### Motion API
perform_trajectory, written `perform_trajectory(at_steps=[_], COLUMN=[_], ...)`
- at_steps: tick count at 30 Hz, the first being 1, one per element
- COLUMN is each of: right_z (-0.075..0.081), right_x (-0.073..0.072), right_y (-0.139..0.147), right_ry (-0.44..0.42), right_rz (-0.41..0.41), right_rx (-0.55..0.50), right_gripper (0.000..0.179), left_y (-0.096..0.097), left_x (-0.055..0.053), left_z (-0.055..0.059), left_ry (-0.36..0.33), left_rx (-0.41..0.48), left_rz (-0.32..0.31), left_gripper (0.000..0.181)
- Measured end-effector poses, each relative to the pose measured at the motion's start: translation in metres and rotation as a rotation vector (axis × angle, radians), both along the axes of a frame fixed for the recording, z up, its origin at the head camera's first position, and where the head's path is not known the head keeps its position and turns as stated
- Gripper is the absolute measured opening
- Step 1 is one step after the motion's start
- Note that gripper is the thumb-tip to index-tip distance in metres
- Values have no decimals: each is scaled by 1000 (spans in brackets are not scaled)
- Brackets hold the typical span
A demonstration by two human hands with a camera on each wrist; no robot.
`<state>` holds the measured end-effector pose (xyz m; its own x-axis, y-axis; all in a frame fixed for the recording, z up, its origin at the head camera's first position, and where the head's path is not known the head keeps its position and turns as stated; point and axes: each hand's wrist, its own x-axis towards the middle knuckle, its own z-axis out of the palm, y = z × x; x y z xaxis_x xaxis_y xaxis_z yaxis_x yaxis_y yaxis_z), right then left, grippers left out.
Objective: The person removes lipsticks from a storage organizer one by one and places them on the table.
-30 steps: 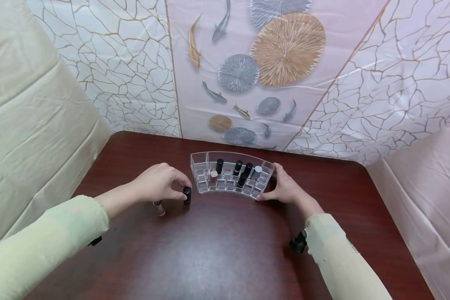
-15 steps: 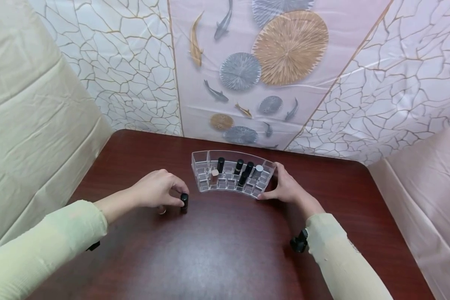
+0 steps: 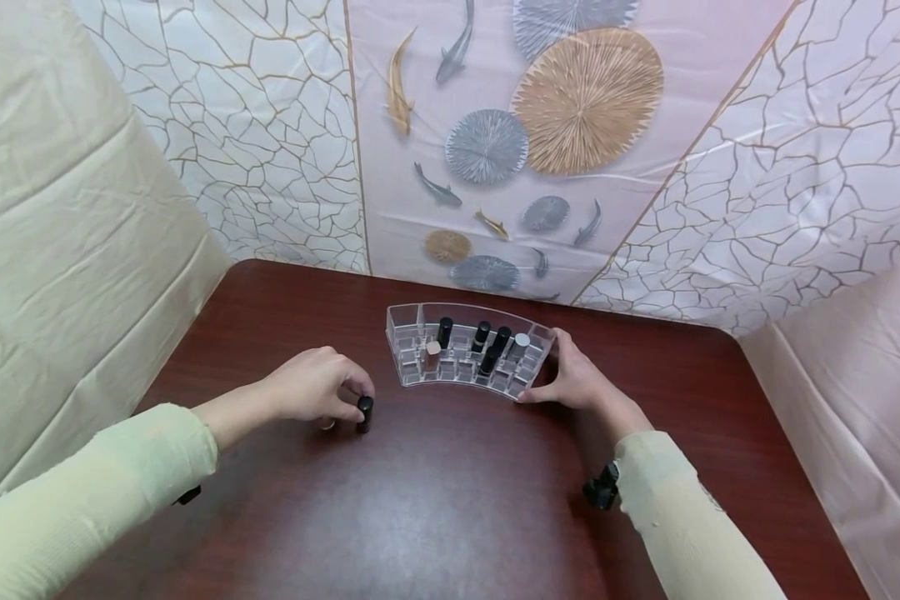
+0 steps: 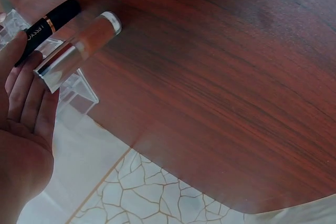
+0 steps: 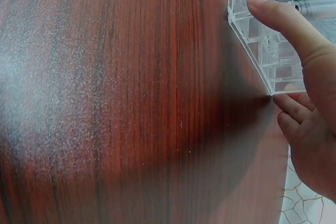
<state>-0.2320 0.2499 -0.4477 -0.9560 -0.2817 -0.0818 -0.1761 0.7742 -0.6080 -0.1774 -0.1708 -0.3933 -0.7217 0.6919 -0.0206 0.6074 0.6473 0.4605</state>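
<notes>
The left hand (image 3: 318, 385) pinches a slim black tube (image 3: 364, 415) with a gold band, its thumb on one side and fingers on the other, drawn in only as far as the tube's width allows. The tube is upright above the table (image 3: 420, 517), left of a clear holder (image 3: 402, 317); whether its base touches the wood cannot be told. That upright stance probably suits a grip from the side.

Just beside it, by the same fingers, is a see-through tube (image 4: 84, 48) with peach contents and a silvery band. From above, the hand hides most of it, and whether the fingers touch it is unclear.

The right hand (image 3: 579, 379) grips the right end of the curved holder, thumb over the front corner, fingers round the back. This seems meant to brace the holder, which looks light enough to slide.

The holder sits toward the back of the table, its ends bending toward the person, which likely puts its compartments within easy reach. Its small cells seem to keep the contents standing: four black tubes, a pink-capped tube (image 3: 432, 357) at left and a pale-topped tube (image 3: 517, 345) at right.
</notes>
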Motion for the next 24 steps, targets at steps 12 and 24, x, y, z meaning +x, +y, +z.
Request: perform_trajectory(at_steps=[12,24], right_z=[0,-1], right_x=[2,0], right_y=[4,2], right_ry=[4,4], right_rz=[-4,9], right_rx=[12,-3], right_gripper=[117,117], left_y=[-2,-4], left_x=[0,2], left_z=[-3,-5], left_ry=[68,98], left_rx=[-10,-38], left_rz=[-38,-34], left_gripper=[19,28])
